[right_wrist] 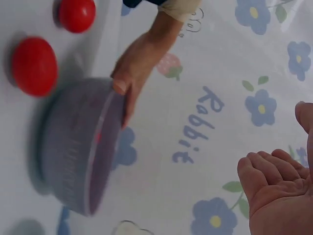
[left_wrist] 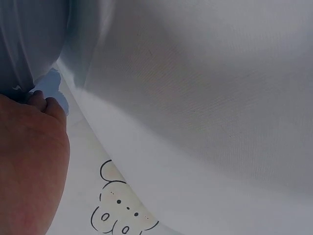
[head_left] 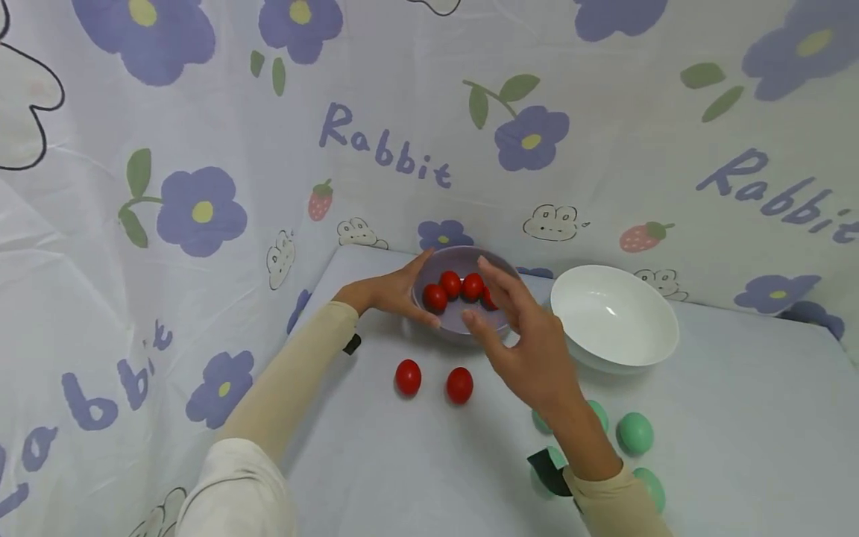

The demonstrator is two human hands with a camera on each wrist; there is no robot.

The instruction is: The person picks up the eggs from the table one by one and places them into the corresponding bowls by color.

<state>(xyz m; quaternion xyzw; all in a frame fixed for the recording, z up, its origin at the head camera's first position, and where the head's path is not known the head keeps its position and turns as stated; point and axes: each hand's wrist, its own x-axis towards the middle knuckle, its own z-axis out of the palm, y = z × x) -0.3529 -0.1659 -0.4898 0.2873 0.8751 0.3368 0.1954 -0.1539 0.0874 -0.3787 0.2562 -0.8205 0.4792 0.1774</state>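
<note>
A purple bowl [head_left: 463,321] with several red eggs [head_left: 450,284] inside stands near the back of the table. My left hand [head_left: 385,293] holds its left side, thumb along the near wall and fingers toward the far rim. Over the bowl's right part hovers my right hand [head_left: 533,347], thumb and fingers apart with nothing between them; it hides part of one egg. The right wrist view shows this palm [right_wrist: 281,191] away from the bowl wall [right_wrist: 68,147]. Two more red eggs lie in front of the bowl, one on the left [head_left: 408,377] and one on the right [head_left: 459,385].
To the right of the purple bowl stands a larger white bowl [head_left: 614,317]. Several green eggs [head_left: 634,433] lie on the table around and under my right forearm, some partly hidden. A patterned cloth [head_left: 403,67] hangs behind the table and along its left side.
</note>
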